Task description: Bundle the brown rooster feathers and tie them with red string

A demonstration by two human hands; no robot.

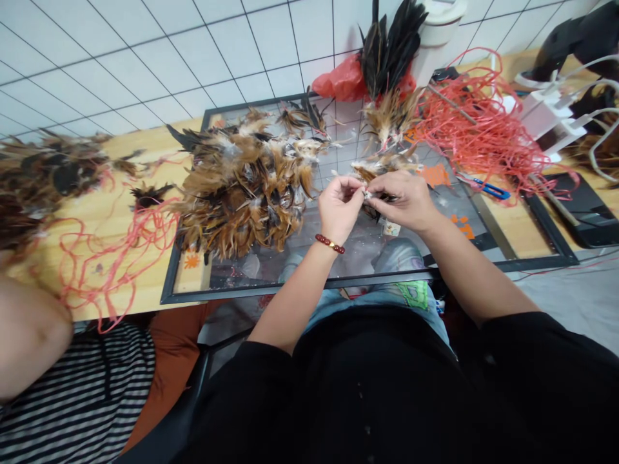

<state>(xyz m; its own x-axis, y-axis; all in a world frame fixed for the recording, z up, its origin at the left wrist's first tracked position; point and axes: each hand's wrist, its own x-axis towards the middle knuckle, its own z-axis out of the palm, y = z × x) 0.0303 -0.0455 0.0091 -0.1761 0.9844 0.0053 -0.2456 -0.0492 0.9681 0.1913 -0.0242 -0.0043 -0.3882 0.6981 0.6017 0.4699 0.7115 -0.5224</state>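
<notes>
My left hand (340, 207), with a dark red beaded bracelet (330, 244) at its wrist, is closed in a pinch. My right hand (405, 201) pinches from the other side, its fingertips meeting those of the left. Between them is the pale end of a small bunch of feathers (366, 194); most of it is hidden by the fingers. Brown and white feathers (387, 161) lie just beyond my hands. To the left spreads a big heap of brown feathers (246, 193) on the dark-framed glass panel (309, 261).
A tangle of red plastic string (483, 122) lies at right, near a blue cutter (488, 188) and white plugs (551, 119). Black feathers (389, 51) stand in a red bag (341, 80) by the tiled wall. Another person's arm (31, 335) is at left, beside more string (120, 258).
</notes>
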